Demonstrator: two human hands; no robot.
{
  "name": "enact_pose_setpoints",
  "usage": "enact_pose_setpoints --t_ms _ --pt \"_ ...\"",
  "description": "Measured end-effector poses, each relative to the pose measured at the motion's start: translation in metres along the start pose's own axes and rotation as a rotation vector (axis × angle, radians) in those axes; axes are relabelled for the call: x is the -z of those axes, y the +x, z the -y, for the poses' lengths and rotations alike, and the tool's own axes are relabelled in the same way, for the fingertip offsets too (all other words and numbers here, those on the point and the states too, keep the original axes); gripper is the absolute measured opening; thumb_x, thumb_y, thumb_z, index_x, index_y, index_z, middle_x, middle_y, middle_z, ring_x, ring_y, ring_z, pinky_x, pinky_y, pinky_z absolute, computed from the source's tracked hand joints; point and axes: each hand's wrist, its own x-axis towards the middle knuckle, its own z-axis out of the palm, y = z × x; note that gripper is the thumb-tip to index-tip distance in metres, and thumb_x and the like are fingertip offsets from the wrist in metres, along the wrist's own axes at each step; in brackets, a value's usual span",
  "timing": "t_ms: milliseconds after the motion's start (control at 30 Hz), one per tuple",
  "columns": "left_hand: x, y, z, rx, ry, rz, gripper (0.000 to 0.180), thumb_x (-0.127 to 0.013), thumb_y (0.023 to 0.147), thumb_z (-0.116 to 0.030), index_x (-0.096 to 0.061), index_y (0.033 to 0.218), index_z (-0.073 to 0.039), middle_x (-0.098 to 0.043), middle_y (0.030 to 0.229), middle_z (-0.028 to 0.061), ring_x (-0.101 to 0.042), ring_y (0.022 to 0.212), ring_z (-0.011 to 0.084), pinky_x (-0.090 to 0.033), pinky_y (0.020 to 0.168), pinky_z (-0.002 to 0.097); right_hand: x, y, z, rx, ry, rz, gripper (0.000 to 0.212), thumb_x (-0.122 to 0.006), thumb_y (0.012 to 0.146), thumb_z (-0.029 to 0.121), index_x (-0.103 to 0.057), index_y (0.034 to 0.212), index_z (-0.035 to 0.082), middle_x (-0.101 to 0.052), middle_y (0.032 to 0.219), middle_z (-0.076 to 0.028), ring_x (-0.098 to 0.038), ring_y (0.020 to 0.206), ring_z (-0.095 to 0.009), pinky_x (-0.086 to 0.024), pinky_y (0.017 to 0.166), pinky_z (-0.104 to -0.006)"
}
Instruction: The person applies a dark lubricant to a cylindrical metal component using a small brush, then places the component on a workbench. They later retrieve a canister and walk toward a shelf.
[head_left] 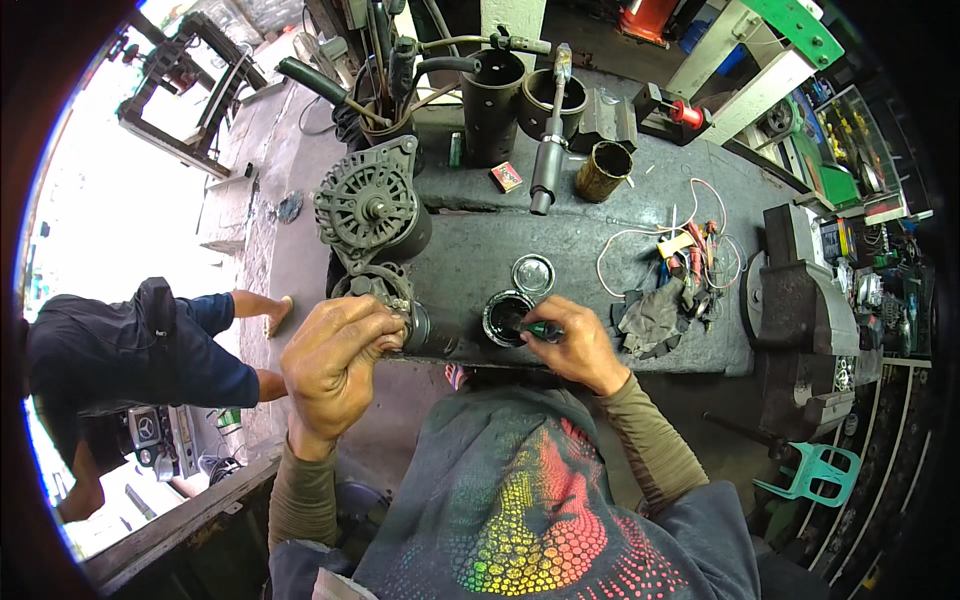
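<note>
Dark workbench [470, 260] is filling the middle of the head view, an open tin [488, 322] sitting near its front edge just beside a round lid [533, 274]. Right hand [580, 348] is pinching a green tool [546, 329] pointing into the tin. Left hand [338, 352] is curling, thumb and fingertips pressing together, contents impossible to tell. Good dipping probably means gripping lightly, loading sparingly and wiping excess on the rim.
</note>
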Motion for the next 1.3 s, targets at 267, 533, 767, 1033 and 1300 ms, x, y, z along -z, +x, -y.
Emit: enact_pose_setpoints --t_ms 267,533,767,1033,1300 --pt "-0.003 0.000 -0.001 -0.001 0.002 -0.012 0.022 -0.078 0.074 0.009 -0.077 0.095 0.002 -0.074 0.091 0.0106 -0.070 0.088 0.0265 -0.056 0.079 0.0350 0.007 -0.003 0.004 -0.010 0.041 -0.104 0.023 -0.084 0.083 0.013 -0.073 0.100 0.003 -0.072 0.091 -0.013 -0.071 0.081 -0.028 -0.055 0.072 -0.0391" --pt "-0.008 -0.002 0.000 0.044 -0.012 0.001 0.020 -0.078 0.075 0.008 -0.077 0.095 0.001 -0.075 0.092 0.0110 -0.071 0.087 0.0270 -0.055 0.081 0.0356 0.017 -0.019 -0.011 -0.562 0.957 -0.503 0.019 -0.081 0.094 0.016 -0.069 0.093 0.000 -0.068 0.075 -0.007 -0.063 0.056 -0.013 -0.054 0.051 -0.0283" --pt "-0.017 -0.002 0.000 0.090 -0.092 0.000 0.017 -0.078 0.079 0.005 -0.077 0.095 0.001 -0.075 0.093 0.0104 -0.071 0.088 0.0256 -0.055 0.082 0.0351 0.023 -0.039 -0.022 -0.617 1.300 -0.515 0.016 -0.074 0.099 0.016 -0.069 0.099 0.000 -0.070 0.081 -0.010 -0.066 0.062 -0.016 -0.057 0.055 -0.0306" --pt "-0.018 -0.001 -0.005 0.172 -0.166 0.003 0.013 -0.079 0.087 0.003 -0.077 0.099 0.004 -0.075 0.098 0.0118 -0.070 0.089 0.0190 -0.056 0.079 0.0295 0.041 -0.049 0.034 -0.104 1.349 -0.417 0.019 -0.070 0.093 0.006 -0.064 0.109 -0.001 -0.065 0.106 -0.018 -0.070 0.080 -0.024 -0.062 0.069 -0.0377" --pt "-0.025 0.006 -0.015 0.242 -0.246 -0.051 0.011 -0.078 0.088 0.002 -0.077 0.099 0.003 -0.074 0.097 0.0112 -0.069 0.088 0.0182 -0.056 0.078 0.0294 0.026 -0.032 0.067 0.083 1.124 -0.336 0.020 -0.077 0.086 0.000 -0.068 0.104 -0.003 -0.065 0.108 -0.018 -0.070 0.090 -0.025 -0.064 0.076 -0.0386"
